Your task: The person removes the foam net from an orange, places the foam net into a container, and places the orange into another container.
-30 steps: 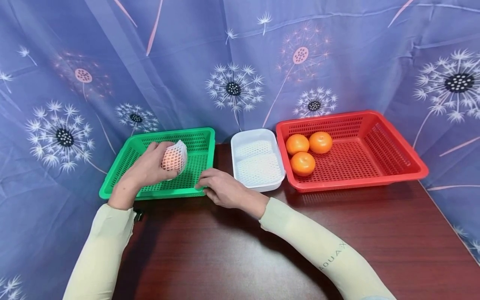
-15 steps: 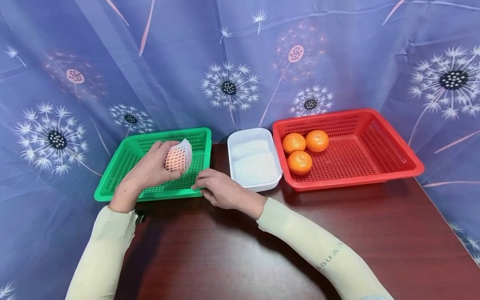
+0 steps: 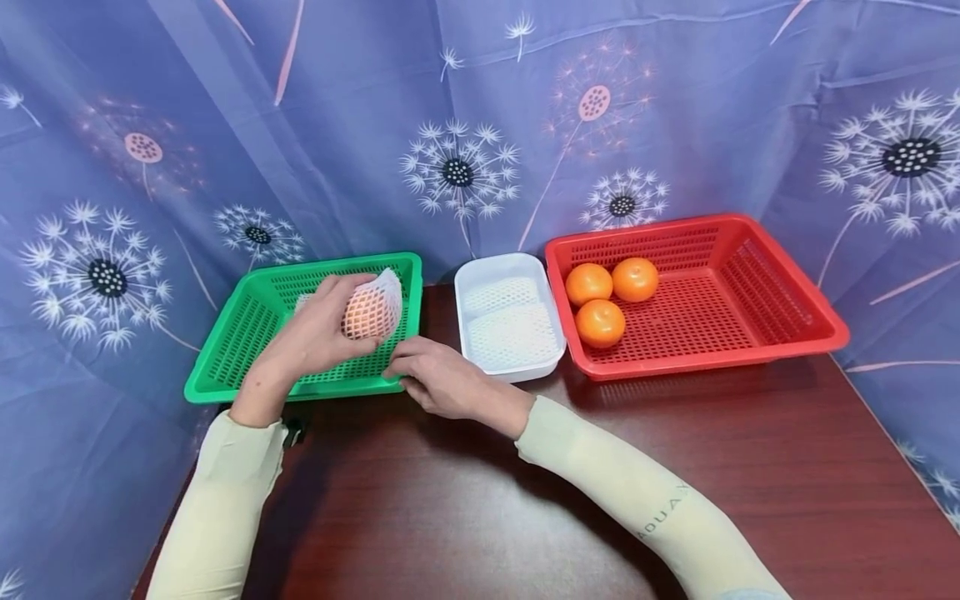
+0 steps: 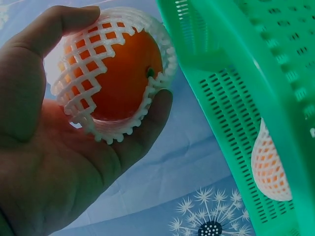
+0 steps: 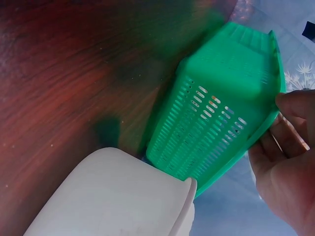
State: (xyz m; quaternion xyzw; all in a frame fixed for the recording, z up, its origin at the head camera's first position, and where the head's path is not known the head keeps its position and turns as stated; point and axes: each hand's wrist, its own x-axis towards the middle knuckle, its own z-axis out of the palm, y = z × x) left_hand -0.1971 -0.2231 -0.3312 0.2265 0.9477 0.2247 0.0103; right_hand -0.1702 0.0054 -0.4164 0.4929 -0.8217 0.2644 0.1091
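My left hand (image 3: 318, 325) holds an orange in a white foam net (image 3: 372, 308) above the green basket (image 3: 225, 333). In the left wrist view, thumb and fingers curl round the netted orange (image 4: 123, 78), whose bare end shows a small green stem spot. A second netted fruit (image 4: 270, 169) lies in the basket; in the head view only a bit of its net (image 3: 302, 302) shows behind my left hand. My right hand (image 3: 438, 377) pinches the basket's near right corner. Thumb and fingers grip its rim (image 5: 275, 110) in the right wrist view.
A white plastic tub (image 3: 510, 371) holding white foam nets stands between the baskets. To its right, a red basket (image 3: 795, 337) contains three bare oranges (image 3: 600, 323) at its left end. A dandelion-print curtain (image 3: 337, 125) hangs behind the dark wooden table (image 3: 480, 500).
My left hand has moved right with the netted orange, uncovering a bit of another net behind it. My right hand stays at the basket's corner. The head view has shifted slightly.
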